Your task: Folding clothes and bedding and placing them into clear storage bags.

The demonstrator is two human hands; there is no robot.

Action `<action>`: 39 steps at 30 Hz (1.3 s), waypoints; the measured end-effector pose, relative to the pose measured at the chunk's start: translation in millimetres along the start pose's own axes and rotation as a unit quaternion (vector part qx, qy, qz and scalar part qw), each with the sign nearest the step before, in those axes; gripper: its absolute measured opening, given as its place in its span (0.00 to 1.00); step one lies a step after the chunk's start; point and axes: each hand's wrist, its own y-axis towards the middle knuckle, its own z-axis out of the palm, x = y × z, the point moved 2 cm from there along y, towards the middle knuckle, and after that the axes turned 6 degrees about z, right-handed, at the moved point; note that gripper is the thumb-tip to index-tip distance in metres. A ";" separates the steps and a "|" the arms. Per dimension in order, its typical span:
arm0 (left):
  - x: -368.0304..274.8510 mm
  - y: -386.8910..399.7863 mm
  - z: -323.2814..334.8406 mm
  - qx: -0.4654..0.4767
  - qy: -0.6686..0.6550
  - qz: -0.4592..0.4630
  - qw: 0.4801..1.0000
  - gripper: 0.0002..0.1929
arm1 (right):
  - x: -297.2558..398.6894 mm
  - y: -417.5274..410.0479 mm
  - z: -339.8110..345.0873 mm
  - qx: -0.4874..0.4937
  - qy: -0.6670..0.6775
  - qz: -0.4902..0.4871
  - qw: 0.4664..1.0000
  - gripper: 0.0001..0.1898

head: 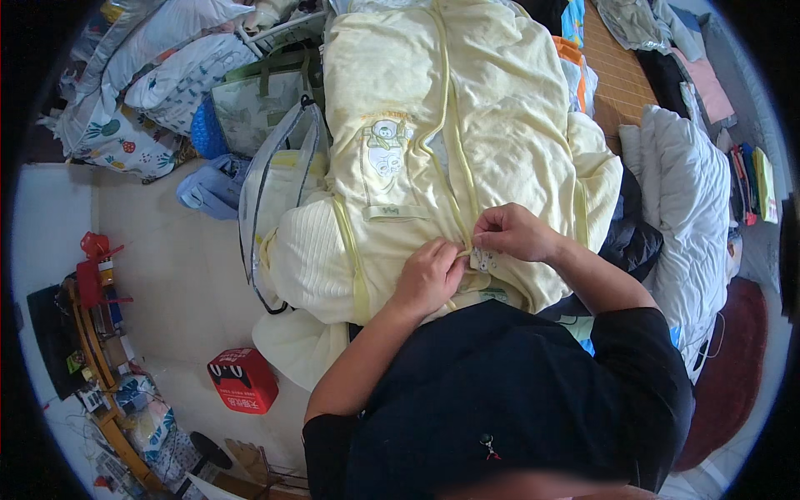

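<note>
A pale yellow child's sleeping bag or padded garment (387, 81) lies spread out in front of me. It has an embroidered animal figure (384, 149), and yellow piping (445, 94) along its front opening. Near the collar end, my left hand (433, 275) grips the piped edge of the opening. Just to the right, my right hand (517, 234) pinches the cloth at the opening's other edge, beside a small printed patch of lining (482, 259). What exactly lies between the right fingertips is hidden. A ribbed sleeve (312, 256) extends to the left.
A clear plastic bag with dark trim (250, 219) stands against the left sleeve. On the floor (169, 269) sits a red box (244, 381). Stuffed bags (187, 81) crowd the upper left. To the right lie a white quilt (684, 231) and a dark red mat (725, 375).
</note>
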 end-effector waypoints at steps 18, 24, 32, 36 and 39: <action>-6.5 -13.1 -11.2 -0.076 -0.046 0.031 0.996 0.05 | 16.1 -9.4 11.7 -0.081 -0.069 -0.143 0.984 0.07; -4.6 -14.5 -10.7 -0.073 -0.062 0.031 0.995 0.06 | 7.4 -12.4 13.9 -0.068 -0.061 -0.166 0.982 0.06; 0.2 -15.2 -3.3 -0.023 -0.054 -0.044 0.997 0.09 | -7.2 -24.5 27.4 -0.117 -0.063 -0.208 0.969 0.06; -0.7 -8.8 0.9 -0.007 -0.020 -0.028 0.999 0.10 | -7.6 -26.3 31.7 -0.135 -0.032 -0.183 0.973 0.05; 0.9 -11.6 4.2 0.000 0.019 -0.022 1.000 0.10 | -10.7 -27.6 33.7 -0.137 -0.025 -0.151 0.979 0.05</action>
